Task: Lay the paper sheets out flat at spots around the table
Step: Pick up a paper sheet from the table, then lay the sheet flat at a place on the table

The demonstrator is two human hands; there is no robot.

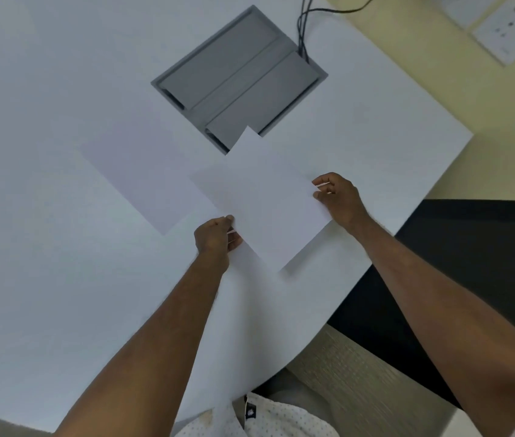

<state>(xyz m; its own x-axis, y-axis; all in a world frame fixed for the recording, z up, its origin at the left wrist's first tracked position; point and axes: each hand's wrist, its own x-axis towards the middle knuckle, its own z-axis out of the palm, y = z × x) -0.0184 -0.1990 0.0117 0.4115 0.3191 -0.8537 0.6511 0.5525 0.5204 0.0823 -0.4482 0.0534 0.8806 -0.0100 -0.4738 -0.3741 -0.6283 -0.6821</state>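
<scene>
A white paper sheet (pixel 265 197) hangs slightly above the white table (pixel 45 231), casting a shadow under its near corner. My left hand (pixel 217 239) pinches its near-left edge. My right hand (pixel 339 197) pinches its right edge. The sheet's far corner overlaps the grey hatch. Another white sheet (pixel 142 175) lies flat on the table just to the left, angled, partly covered by the held sheet.
A grey recessed cable hatch (pixel 237 74) sits in the table beyond the sheets, with black cables (pixel 303 29) running out of it. The table's curved edge runs to my right, over a black mat (pixel 470 263) and floor.
</scene>
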